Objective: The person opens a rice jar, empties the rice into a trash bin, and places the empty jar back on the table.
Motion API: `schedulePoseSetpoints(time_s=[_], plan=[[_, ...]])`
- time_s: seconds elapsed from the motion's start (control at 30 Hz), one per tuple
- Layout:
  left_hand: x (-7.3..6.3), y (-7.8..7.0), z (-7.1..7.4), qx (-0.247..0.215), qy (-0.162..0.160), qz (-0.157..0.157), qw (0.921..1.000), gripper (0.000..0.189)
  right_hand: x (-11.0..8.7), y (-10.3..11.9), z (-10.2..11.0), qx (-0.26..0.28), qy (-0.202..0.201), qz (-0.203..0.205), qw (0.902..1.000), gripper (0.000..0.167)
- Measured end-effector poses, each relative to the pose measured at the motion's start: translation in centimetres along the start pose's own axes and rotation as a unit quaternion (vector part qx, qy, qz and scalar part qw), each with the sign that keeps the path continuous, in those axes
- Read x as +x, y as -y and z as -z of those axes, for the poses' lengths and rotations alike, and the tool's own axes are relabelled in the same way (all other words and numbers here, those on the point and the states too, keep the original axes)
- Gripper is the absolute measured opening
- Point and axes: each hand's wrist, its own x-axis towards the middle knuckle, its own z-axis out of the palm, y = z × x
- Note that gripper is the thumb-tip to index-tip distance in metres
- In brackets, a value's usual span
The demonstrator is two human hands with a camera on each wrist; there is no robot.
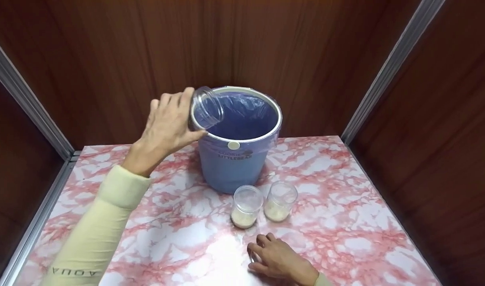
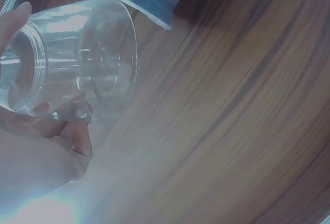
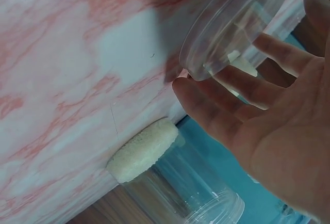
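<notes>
Closest to the head camera is the right hand (image 1: 280,260), resting low on the pink marbled desk (image 1: 345,222) with fingers loosely bent around a clear lid (image 3: 234,25); the wrist view shows the lid against its fingertips, though how firmly it's held is hard to tell. Just beyond sit two clear jars (image 1: 247,206) side by side, each with a layer of white grains at the bottom. Further back, the left hand (image 1: 167,127) grips an empty clear jar (image 1: 205,108), tipped on its side so its long axis runs roughly level, mouth pointing right over the rim of the blue lined bin (image 1: 236,141). So the left hand is the one at the bin; the right is well apart from it. The bin's bottom is hidden.
</notes>
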Motion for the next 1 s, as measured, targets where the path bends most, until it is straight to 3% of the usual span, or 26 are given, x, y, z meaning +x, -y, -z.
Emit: schedulePoseSetpoints(time_s=[0.23,0.4,0.57,0.77,1.0], plan=[[-2.8,0.4,-0.5,-0.071,-0.063,0.028,0.995,0.095,0.7,-0.1,0.4,0.006,0.003,-0.01,0.9999,0.035],[-5.3,0.4,-1.6,-0.119,-0.075,0.058,0.9883,0.099,1.0,-0.1,0.3,0.011,-0.006,-0.014,0.9998,0.031],[-8.4,0.5,-3.6,-0.157,-0.077,0.097,0.9799,0.104,1.0,-0.1,0.1,0.023,-0.022,-0.02,0.9993,0.024],[-12.4,0.9,-6.1,-0.205,-0.053,0.155,0.9649,0.105,1.1,-0.1,0.1,0.001,-0.066,-0.008,0.9978,0.025],[-14.6,0.9,-8.4,-0.264,0.014,0.166,0.9502,0.104,1.6,-0.8,0.9,0.009,-0.098,-0.008,0.9951,0.027]])
